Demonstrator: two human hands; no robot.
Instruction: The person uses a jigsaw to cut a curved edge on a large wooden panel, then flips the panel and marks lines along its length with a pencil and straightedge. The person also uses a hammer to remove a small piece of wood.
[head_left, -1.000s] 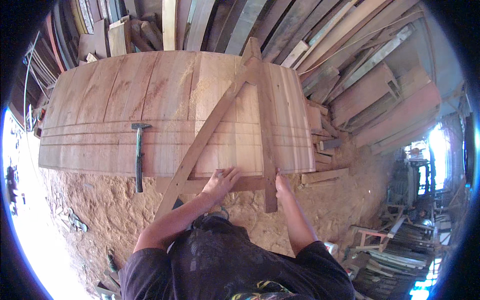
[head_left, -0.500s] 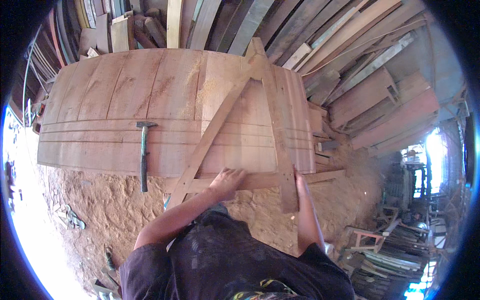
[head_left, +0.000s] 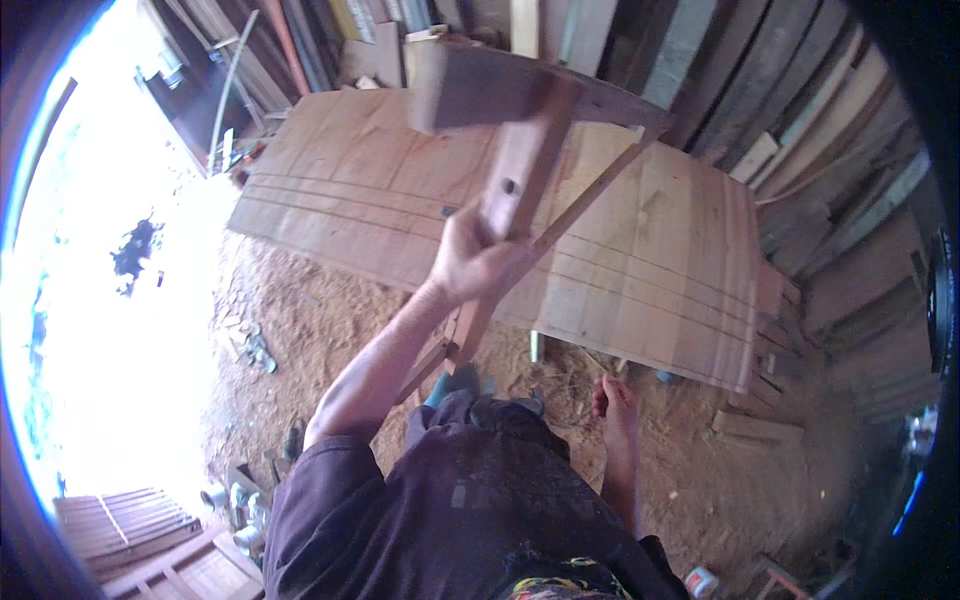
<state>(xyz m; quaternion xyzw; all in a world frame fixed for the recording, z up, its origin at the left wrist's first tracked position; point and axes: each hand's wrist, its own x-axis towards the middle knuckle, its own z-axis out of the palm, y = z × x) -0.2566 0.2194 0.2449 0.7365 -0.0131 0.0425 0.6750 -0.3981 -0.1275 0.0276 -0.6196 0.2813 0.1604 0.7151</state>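
Note:
My left hand (head_left: 478, 258) is wrapped round a bar of the wooden A-shaped frame (head_left: 515, 165) and holds it raised and tilted over the wide panel. One bar end is near the camera and blurred. A thinner bar slants off to the right behind it, and the lower end reaches down in front of my body. Below the panel's near edge, my right hand (head_left: 614, 396) hangs with its fingers curled in and nothing visible in them. The broad plank panel (head_left: 650, 240), scored with long lines, lies beyond both hands. The hammer's dark head (head_left: 450, 211) peeks out beside my left hand; its handle is hidden.
Many boards (head_left: 740, 80) lean upright behind the panel. Sawdust covers the sandy floor (head_left: 310, 310). At the lower left, slatted wooden pieces (head_left: 130, 530) lie near some metal parts (head_left: 245, 515). A short plank (head_left: 757, 428) lies on the floor to the right.
The A-shaped frame has come up off the panel and turned in my left hand. My right hand has let go of it and dropped. The view has swung left.

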